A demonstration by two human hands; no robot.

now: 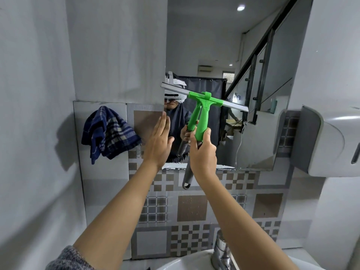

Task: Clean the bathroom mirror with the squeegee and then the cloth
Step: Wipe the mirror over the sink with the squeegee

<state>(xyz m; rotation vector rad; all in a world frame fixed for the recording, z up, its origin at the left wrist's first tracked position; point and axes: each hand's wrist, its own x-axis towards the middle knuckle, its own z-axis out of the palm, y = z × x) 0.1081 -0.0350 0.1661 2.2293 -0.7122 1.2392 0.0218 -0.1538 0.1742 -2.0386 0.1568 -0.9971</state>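
The mirror [218,45] hangs on the wall ahead. My right hand [203,154] is shut on the squeegee [204,112], a green tool with a grey grip end; its silver blade lies tilted against the lower half of the glass. My left hand [159,141] is flat, fingers together, pressed against the mirror's left edge. A blue and beige checked cloth [109,133] hangs on the tiled wall to the left of the mirror, apart from both hands. Water streaks show along the mirror's bottom edge.
A white dispenser [335,141] juts from the wall at the right. Below are the chrome tap [222,252] and the white basin rim [187,262]. Patterned brown and grey tiles [191,211] cover the wall under the mirror. A plain wall stands close on the left.
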